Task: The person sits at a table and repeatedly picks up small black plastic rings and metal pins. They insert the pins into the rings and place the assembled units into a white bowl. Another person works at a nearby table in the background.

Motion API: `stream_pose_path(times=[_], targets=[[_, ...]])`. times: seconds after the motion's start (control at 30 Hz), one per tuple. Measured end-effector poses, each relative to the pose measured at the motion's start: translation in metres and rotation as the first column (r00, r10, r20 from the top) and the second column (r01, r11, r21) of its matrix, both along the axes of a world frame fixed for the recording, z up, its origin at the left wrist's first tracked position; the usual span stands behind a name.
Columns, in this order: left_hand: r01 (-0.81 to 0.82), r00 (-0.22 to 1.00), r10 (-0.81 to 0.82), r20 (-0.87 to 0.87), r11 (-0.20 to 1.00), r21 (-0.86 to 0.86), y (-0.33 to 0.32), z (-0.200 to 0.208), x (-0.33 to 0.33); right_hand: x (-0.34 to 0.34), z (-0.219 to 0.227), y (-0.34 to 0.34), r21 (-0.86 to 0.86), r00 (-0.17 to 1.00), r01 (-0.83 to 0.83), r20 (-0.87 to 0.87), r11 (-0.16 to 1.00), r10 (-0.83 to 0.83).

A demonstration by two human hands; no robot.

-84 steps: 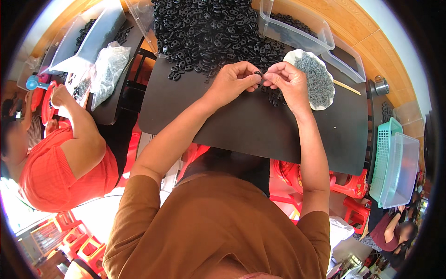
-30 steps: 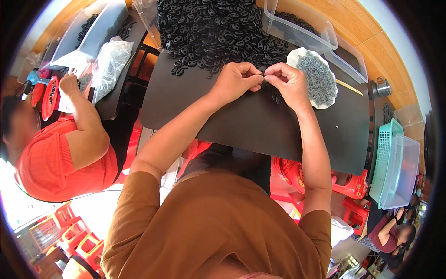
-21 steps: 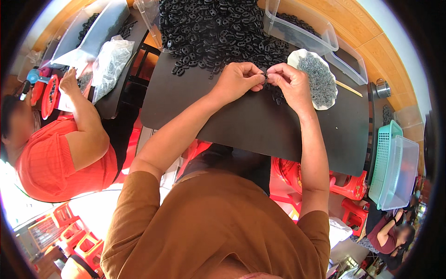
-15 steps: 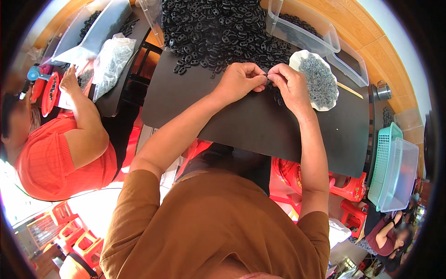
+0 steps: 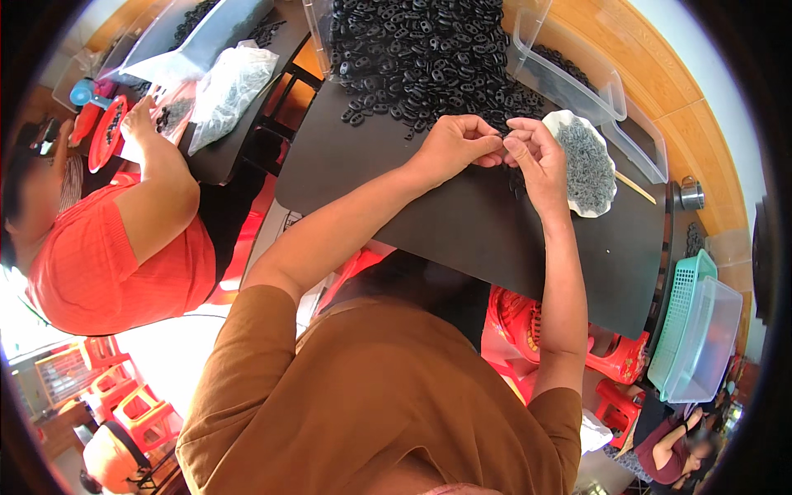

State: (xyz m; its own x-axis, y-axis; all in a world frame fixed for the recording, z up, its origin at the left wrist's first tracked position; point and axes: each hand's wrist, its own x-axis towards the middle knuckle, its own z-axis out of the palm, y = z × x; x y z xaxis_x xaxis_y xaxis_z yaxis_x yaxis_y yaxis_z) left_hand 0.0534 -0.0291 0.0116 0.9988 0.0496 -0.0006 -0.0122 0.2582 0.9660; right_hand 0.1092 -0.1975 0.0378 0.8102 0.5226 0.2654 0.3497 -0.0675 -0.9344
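Apparently, I'm pinching a small black piece [image 5: 503, 139] in the left hand [image 5: 455, 150]; the right hand [image 5: 540, 165] is hovering alongside, finger grip unclear, near heaped, glossy, two-holed black ovals [image 5: 421, 62].

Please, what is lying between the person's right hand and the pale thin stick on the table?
In the head view, a white wavy-edged plate with many small grey pieces lies between the right hand and the stick.

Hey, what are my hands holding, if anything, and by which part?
The left hand seems to pinch a small dark piece; which part of it, and whether the right hand holds anything, cannot be told.
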Motion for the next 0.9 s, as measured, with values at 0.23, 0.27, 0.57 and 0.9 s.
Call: stream_pose_path(times=[0.23,0.27,0.57,0.9], targets=[[0.001,0.999,-0.011,0.032,0.953,0.302,0.014,0.003,-0.03,-0.005,-0.014,0.005,-0.031,0.978,-0.108,-0.181,0.994,0.101],[-0.086,0.992,0.04,0.118,0.907,0.411,0.021,0.004,-0.038,-0.01,-0.013,0.007,-0.069,0.979,-0.1,-0.187,0.993,0.086],[-0.553,0.831,0.096,0.548,0.039,0.832,0.143,0.016,-0.086,-0.022,-0.013,0.017,-0.364,0.854,-0.127,0.434,0.923,0.289],[-0.425,0.898,0.023,0.44,0.305,0.852,0.115,0.0,-0.054,-0.026,-0.017,0.019,-0.343,0.951,-0.075,0.258,0.936,0.171]])
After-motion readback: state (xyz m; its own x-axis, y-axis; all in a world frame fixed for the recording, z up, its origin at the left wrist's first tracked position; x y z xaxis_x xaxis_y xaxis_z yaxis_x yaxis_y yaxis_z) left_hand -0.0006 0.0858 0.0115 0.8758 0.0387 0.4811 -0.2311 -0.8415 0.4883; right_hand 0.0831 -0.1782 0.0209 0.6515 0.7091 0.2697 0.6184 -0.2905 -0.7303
